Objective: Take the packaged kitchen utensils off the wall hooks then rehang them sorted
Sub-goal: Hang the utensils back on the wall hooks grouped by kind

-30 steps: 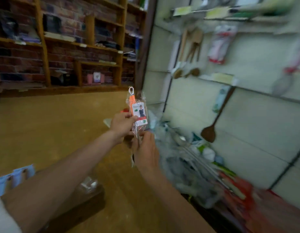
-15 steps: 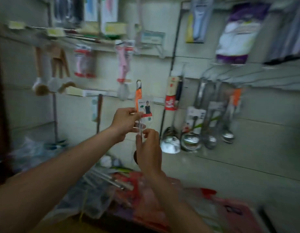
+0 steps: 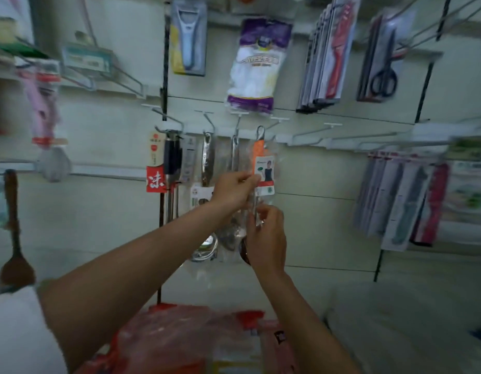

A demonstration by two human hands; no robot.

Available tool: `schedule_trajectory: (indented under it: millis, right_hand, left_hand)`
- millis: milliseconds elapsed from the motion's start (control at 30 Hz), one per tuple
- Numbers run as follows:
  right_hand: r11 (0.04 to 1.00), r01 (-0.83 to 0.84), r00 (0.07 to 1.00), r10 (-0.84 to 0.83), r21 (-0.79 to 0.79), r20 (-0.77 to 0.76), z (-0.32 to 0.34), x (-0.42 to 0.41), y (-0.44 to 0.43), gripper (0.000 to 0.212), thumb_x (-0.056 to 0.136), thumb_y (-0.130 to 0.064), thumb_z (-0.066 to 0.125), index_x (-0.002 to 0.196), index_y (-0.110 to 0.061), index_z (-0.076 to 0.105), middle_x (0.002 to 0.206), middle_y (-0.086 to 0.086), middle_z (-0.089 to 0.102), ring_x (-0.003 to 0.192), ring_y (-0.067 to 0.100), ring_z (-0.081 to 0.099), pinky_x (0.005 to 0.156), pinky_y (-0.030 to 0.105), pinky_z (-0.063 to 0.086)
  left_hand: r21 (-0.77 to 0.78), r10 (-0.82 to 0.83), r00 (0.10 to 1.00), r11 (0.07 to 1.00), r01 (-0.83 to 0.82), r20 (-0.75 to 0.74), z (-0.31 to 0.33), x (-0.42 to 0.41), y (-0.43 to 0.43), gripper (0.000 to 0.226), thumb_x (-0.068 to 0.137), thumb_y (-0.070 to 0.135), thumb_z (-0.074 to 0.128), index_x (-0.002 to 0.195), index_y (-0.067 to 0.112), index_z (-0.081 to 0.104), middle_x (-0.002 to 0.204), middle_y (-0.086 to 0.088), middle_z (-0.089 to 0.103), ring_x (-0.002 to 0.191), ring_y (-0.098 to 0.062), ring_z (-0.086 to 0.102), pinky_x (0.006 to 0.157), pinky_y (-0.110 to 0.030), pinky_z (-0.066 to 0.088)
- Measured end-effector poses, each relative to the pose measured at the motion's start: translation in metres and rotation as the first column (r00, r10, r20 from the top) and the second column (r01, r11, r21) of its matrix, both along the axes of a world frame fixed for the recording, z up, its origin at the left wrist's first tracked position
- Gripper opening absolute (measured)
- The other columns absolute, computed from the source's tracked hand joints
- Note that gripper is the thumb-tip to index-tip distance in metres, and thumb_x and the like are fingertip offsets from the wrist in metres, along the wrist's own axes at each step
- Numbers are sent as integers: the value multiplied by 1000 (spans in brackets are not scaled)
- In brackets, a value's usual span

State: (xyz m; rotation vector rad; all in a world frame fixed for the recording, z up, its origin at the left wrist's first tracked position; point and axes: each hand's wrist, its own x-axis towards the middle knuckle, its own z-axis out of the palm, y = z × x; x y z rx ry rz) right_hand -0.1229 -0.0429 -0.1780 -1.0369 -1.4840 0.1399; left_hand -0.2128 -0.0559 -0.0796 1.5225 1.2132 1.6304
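Centrally, the orange-handled utensil (image 3: 258, 153) sits upright inside a clear plastic sleeve (image 3: 273, 152), which also carries a printed label card (image 3: 265, 171) on its front. The metal loop at the top of the handle lies level with the tip of a white wall hook (image 3: 278, 120); whether the loop is on the hook cannot be determined.

The left hand (image 3: 234, 188) pinches the sleeve at the left edge of the label card, between thumb and curled fingers. The right hand (image 3: 266, 233) is directly below, fingers curled, pinching the lower part of the sleeve. The utensil's head is hidden behind this hand.

Just left of the sleeve hang steel ladles (image 3: 208, 160), then a black-handled utensil (image 3: 172, 157) with a red tag (image 3: 155, 168). Above the row hang a carded peeler (image 3: 189, 36) and a white-and-purple bag (image 3: 256, 63). A scissors pack (image 3: 383, 58) hangs at the upper right. Red plastic bags (image 3: 185, 338) lie at the bottom centre; their contents cannot be made out.
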Motion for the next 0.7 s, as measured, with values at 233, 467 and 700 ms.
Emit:
schedule_trajectory:
  millis: [233,467,700]
  right_hand:
    - [1000,13,1000,-13,3,9,6,23,34,19,100,-34,56,109,-18,52,113,-3,51,80,13,56,68,34,50]
    - [1000,6,1000,-6,0,13,-5,22,50,20,101,-35,54,111,-18,51,114,-4,50,79,11,54,68,33,49]
    - [1000,-10,1000,10,30,-5,-15,16,61,20,100,-33,55,111,-16,53,110,-3,53,78,8,52,68,32,50]
  left_hand:
    - [-29,-32,999,999,32,-14,7,21,39,23,98,21,58,113,7,69,101,-12,73,86,-28,72,72,-39,61]
    - [30,-5,1000,1000,6,-26,-4,20,58,23,96,20,62,110,5,72,100,-10,74,87,-24,72,70,-33,59]
    - [-4,24,997,1000,-24,-68,-11,15,77,22,97,22,60,104,5,72,95,-10,74,82,-24,72,70,-36,60]
